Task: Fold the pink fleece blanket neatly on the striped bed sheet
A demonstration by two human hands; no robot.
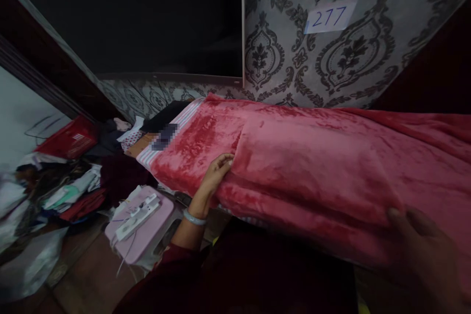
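Note:
A folded red plush cloth (pixel 305 162) lies on a larger red plush blanket (pixel 195 147) of the same colour, which covers a long raised surface. At the cloth's near left corner is my left hand (pixel 218 170), its fingers closed on the edge; a bangle circles that wrist. My right hand (pixel 423 238), dim and slightly blurred, pinches the near right corner between thumb and fingers. Between the two hands the cloth's front edge runs fairly straight, with a dark fold under it.
A striped cloth (pixel 152 154) with a pixelated dark item shows at the blanket's left end. Left below stands a pink stool (pixel 162 211) with a power strip (pixel 138 218). Piled clothes (pixel 79 196) and a red basket (pixel 69 138) lie farther left. A large dark screen (pixel 147 19) hangs behind.

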